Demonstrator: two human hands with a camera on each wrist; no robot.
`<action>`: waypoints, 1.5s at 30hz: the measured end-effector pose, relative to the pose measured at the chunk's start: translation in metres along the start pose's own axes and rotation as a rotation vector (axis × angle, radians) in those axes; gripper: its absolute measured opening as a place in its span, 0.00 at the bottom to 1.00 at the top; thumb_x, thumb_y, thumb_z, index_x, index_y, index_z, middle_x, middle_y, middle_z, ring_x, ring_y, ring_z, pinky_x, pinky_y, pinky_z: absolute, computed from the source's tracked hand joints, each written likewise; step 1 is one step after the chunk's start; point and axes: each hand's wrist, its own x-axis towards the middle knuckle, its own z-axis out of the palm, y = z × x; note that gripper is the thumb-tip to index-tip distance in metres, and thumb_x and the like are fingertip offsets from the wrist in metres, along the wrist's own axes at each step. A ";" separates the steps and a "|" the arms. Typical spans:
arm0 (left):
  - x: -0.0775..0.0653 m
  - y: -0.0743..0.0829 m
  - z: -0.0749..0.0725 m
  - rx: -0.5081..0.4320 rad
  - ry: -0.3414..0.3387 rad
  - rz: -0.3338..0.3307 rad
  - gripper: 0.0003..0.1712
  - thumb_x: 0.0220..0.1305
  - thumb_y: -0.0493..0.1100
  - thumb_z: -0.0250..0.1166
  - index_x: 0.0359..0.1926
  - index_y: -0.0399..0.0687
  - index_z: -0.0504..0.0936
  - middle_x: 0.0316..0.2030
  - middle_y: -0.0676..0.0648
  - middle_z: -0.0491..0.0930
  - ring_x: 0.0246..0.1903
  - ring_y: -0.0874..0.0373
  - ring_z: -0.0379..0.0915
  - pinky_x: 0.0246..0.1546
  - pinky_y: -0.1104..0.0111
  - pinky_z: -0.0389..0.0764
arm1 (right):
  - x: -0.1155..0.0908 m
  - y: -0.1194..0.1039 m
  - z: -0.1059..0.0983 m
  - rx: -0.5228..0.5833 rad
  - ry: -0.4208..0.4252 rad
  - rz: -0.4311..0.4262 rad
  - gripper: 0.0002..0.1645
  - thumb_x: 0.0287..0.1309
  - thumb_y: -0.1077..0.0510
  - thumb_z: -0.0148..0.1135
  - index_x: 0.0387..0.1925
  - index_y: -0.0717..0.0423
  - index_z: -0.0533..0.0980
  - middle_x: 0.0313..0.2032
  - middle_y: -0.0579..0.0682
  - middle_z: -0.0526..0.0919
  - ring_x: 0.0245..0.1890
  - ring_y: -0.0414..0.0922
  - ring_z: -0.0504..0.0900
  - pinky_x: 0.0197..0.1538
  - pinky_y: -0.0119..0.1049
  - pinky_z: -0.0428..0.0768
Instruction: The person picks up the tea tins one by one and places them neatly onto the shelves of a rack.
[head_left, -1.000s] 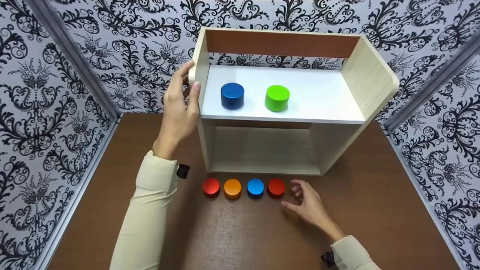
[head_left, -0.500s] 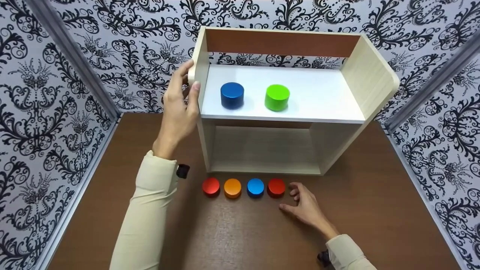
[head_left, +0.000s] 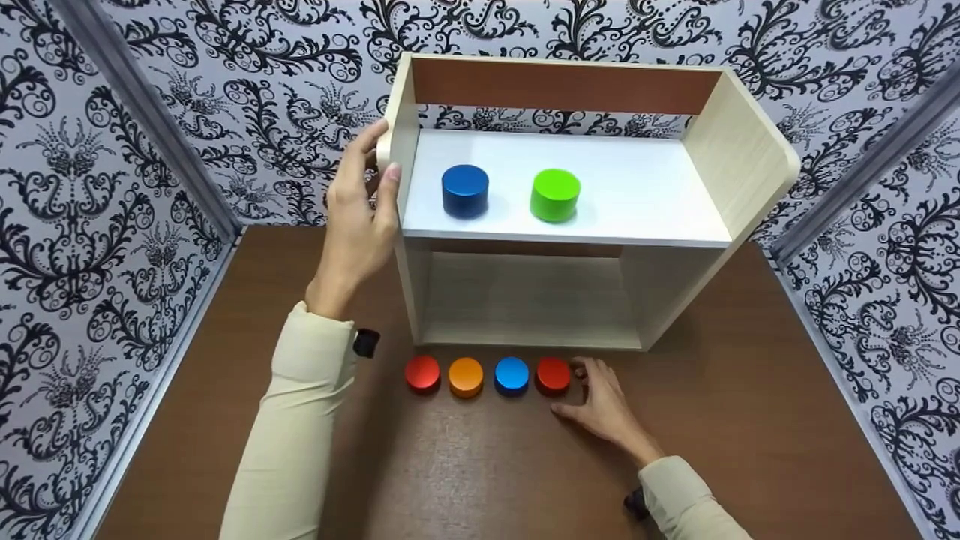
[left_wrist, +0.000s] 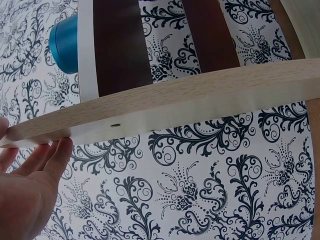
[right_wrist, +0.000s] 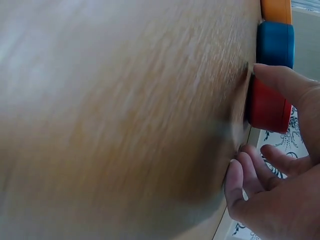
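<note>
A two-tier wooden shelf point(head_left: 705, 202) stands on the table. My left hand point(head_left: 360, 210) holds the front edge of its left side panel point(left_wrist: 165, 100), fingers on the outer face. A dark blue round tin point(head_left: 465, 192) and a green round tin point(head_left: 555, 196) sit on the white upper board. In front of the shelf, a row runs left to right: a red tin point(head_left: 422, 374), an orange tin point(head_left: 466, 377), a light blue tin point(head_left: 511, 376) and another red tin point(head_left: 553, 376). My right hand point(head_left: 604, 405) is beside that last red tin point(right_wrist: 270, 107), thumb and fingers spread around its right side, not gripping it.
The brown table point(head_left: 450, 472) extends around the shelf and in front of the row. The shelf's lower compartment point(head_left: 525, 300) faces me. Patterned wall panels point(head_left: 90, 225) enclose the table at the back and both sides.
My right hand has moved a little left, closer to the rightmost red tin. The left hand keeps its hold on the side panel, and the tins have stayed in place.
</note>
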 end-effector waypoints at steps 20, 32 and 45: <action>0.000 -0.001 0.000 0.021 -0.007 0.009 0.25 0.75 0.31 0.52 0.70 0.29 0.65 0.63 0.33 0.71 0.58 0.50 0.73 0.62 0.65 0.78 | 0.014 -0.007 0.012 -0.091 -0.003 -0.080 0.50 0.39 0.57 0.85 0.64 0.63 0.71 0.52 0.60 0.76 0.54 0.62 0.72 0.59 0.63 0.74; -0.001 -0.002 -0.001 0.022 -0.013 0.003 0.25 0.77 0.34 0.52 0.70 0.29 0.65 0.62 0.33 0.72 0.57 0.49 0.74 0.59 0.64 0.81 | 0.012 -0.010 0.017 -0.057 -0.012 -0.113 0.44 0.44 0.59 0.83 0.63 0.61 0.73 0.53 0.61 0.77 0.55 0.64 0.74 0.58 0.63 0.76; 0.001 -0.001 -0.002 0.034 -0.019 0.028 0.24 0.77 0.33 0.51 0.69 0.28 0.64 0.59 0.32 0.73 0.55 0.46 0.75 0.57 0.63 0.81 | 0.008 -0.015 0.010 -0.025 0.007 -0.060 0.39 0.46 0.60 0.82 0.61 0.58 0.75 0.50 0.57 0.77 0.52 0.57 0.76 0.55 0.58 0.81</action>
